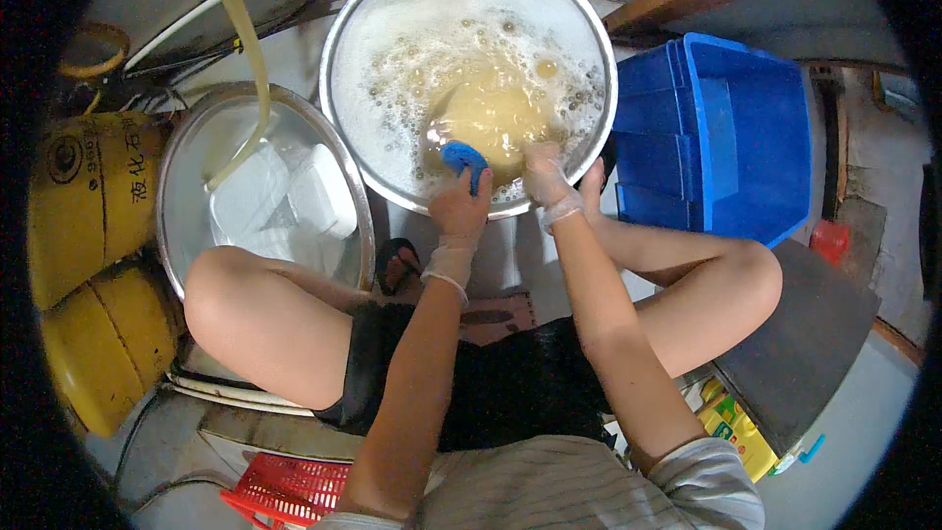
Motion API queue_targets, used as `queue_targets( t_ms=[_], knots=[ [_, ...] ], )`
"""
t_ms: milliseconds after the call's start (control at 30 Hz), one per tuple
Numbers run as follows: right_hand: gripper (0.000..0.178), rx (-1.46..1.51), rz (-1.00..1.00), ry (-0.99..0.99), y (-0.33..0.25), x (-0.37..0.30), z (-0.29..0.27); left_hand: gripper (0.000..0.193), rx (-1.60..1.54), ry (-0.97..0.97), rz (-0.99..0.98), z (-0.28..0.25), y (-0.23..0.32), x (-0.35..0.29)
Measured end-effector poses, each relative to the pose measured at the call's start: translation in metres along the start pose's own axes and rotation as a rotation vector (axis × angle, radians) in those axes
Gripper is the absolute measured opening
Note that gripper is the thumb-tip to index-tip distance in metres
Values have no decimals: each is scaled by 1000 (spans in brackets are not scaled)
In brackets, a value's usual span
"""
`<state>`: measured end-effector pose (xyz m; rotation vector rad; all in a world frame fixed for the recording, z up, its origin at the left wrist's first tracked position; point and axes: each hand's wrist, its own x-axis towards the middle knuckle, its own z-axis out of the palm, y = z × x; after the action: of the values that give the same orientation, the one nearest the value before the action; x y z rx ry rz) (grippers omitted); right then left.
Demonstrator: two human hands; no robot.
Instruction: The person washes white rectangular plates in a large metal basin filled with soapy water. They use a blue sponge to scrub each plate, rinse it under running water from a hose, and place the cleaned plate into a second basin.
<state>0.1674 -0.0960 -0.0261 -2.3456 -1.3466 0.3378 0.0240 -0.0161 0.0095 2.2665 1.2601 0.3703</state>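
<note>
A large round metal basin (345, 152) in front of me holds cloudy, foamy water. My left hand (459, 206), in a clear plastic glove, grips a blue scrubbing pad (464, 157) at the near side of the water. My right hand (546, 177), gloved the same way, is closed at the water's near right, its fingertips partly under the surface. A pale, rounded shape (491, 118) shows beneath the water between and beyond my hands; its kind is unclear. What my right fingers hold is hidden.
At left, a second metal basin (365, 236) contains white containers (322, 191) and a hose (257, 79). Yellow cylinders (98, 206) stand farther left. Blue plastic bins (751, 137) are at right. A red basket (289, 484) sits behind me at left.
</note>
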Motion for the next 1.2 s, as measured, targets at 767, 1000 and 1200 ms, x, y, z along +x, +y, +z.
queue_targets(
  t_ms=[767,1000,1200],
  knots=[
    [27,1261,992,-217,-47,17,-33,34,54,43,21,3,2,4],
    [29,1318,1018,-269,-31,16,-18,35,102,92,43,8,3,4],
    [29,1268,960,-267,-36,17,-38,48,144,-153,-141,-2,9,5]
  ],
)
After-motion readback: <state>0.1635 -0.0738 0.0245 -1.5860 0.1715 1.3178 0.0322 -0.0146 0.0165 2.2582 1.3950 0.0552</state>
